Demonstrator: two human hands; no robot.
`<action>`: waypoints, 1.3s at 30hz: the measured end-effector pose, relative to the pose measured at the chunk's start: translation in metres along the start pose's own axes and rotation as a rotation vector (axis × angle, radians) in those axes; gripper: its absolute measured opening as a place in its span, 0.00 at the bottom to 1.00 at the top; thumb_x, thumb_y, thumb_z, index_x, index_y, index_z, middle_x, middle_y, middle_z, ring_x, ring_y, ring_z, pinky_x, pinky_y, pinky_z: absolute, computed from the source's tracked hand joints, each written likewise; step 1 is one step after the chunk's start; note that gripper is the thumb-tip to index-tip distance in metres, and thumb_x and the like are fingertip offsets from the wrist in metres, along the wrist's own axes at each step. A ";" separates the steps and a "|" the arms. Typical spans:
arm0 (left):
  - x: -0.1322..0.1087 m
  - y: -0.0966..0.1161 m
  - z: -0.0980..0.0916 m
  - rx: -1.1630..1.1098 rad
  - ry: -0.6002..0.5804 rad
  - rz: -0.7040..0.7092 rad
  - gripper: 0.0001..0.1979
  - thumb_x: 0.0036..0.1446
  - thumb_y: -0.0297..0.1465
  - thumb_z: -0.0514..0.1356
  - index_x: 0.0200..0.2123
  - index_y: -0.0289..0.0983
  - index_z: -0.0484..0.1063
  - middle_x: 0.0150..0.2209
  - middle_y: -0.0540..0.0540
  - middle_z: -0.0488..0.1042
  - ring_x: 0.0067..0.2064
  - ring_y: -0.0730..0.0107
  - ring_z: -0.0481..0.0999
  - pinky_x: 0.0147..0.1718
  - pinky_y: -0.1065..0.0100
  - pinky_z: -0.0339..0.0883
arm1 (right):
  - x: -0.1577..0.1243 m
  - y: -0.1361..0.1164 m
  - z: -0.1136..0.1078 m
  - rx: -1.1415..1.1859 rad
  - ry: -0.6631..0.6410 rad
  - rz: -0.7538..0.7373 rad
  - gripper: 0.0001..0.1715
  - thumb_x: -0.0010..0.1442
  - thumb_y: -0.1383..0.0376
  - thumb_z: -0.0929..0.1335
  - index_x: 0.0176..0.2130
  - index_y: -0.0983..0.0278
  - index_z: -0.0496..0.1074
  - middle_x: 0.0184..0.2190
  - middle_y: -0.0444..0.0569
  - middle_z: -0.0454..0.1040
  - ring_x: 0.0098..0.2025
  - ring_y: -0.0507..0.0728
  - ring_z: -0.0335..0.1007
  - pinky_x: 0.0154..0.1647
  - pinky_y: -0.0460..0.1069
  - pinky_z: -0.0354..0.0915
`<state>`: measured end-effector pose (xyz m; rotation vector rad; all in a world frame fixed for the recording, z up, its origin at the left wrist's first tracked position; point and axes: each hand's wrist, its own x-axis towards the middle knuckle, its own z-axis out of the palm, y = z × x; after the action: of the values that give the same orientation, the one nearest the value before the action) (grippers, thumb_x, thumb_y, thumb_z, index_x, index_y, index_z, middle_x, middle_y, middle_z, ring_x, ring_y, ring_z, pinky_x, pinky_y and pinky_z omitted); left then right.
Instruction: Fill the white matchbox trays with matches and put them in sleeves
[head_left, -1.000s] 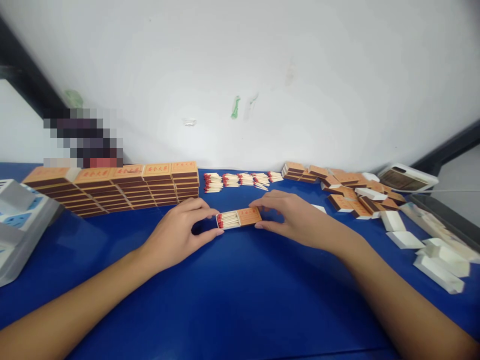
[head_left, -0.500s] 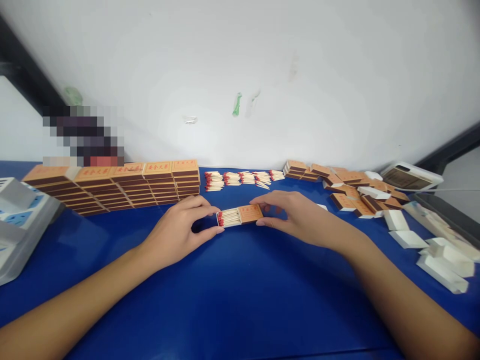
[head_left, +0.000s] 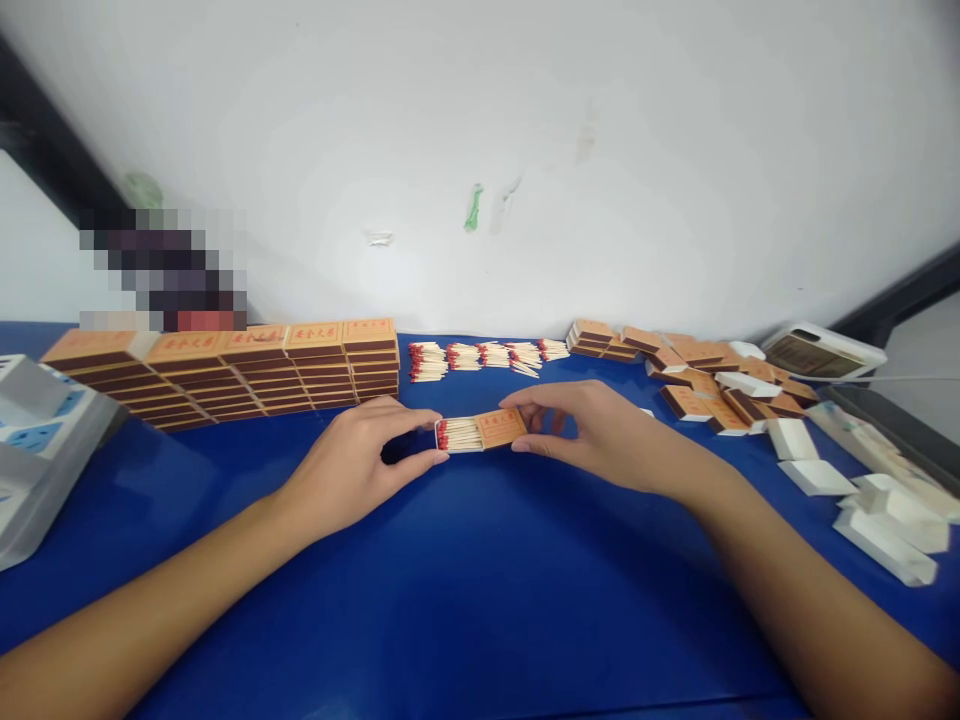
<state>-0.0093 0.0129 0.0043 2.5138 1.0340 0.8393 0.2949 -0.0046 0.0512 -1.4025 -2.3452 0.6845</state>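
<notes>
A matchbox (head_left: 502,428) lies between my hands, its tray slid partly out to the left. In that tray are red-headed matches (head_left: 459,435), heads toward the left. My left hand (head_left: 360,450) pinches the tray's outer end between thumb and index finger. With thumb and fingers, my right hand (head_left: 581,430) grips the right end of the orange-and-brown sleeve. Behind the box, several small piles of loose matches (head_left: 480,356) lie in a row near the wall.
Stacked matchboxes (head_left: 300,370) form a block at back left. A grey power strip (head_left: 45,460) stands at far left. To the right lie a heap of matchboxes (head_left: 697,370), white trays (head_left: 885,520) and a pale device (head_left: 832,350). A white wall (head_left: 637,200) bounds the blue table (head_left: 480,600).
The tray seems to sit very slightly deeper in the sleeve. Otherwise both hands keep their places and grips.
</notes>
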 end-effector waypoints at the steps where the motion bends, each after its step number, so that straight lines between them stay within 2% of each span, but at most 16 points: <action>1: 0.000 0.000 0.000 0.002 0.001 0.001 0.16 0.68 0.41 0.67 0.54 0.42 0.82 0.47 0.46 0.84 0.46 0.61 0.83 0.47 0.62 0.75 | 0.000 0.000 0.000 0.007 0.000 0.005 0.18 0.68 0.55 0.73 0.55 0.57 0.79 0.43 0.47 0.82 0.41 0.57 0.78 0.41 0.52 0.71; 10: 0.001 0.002 -0.001 -0.005 0.003 0.000 0.15 0.68 0.42 0.67 0.53 0.43 0.82 0.46 0.46 0.84 0.45 0.62 0.83 0.47 0.63 0.75 | -0.001 0.001 -0.001 0.060 -0.009 0.040 0.20 0.67 0.54 0.73 0.55 0.58 0.79 0.38 0.46 0.82 0.38 0.57 0.78 0.40 0.52 0.71; 21: -0.001 0.005 -0.003 0.004 -0.004 -0.013 0.14 0.68 0.42 0.66 0.52 0.44 0.81 0.44 0.49 0.83 0.42 0.66 0.81 0.43 0.65 0.73 | -0.003 -0.003 -0.006 0.097 -0.009 0.063 0.21 0.65 0.51 0.74 0.54 0.57 0.80 0.38 0.46 0.83 0.38 0.58 0.79 0.39 0.52 0.71; 39: 0.001 0.008 -0.006 -0.036 -0.028 -0.028 0.14 0.67 0.43 0.66 0.51 0.44 0.81 0.46 0.49 0.84 0.42 0.65 0.81 0.43 0.65 0.74 | -0.003 -0.004 -0.009 0.175 -0.047 0.074 0.22 0.65 0.51 0.74 0.54 0.58 0.81 0.39 0.47 0.84 0.40 0.60 0.79 0.44 0.55 0.71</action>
<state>-0.0079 0.0088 0.0130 2.4682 1.0342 0.8057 0.2980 -0.0070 0.0613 -1.4151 -2.2160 0.9290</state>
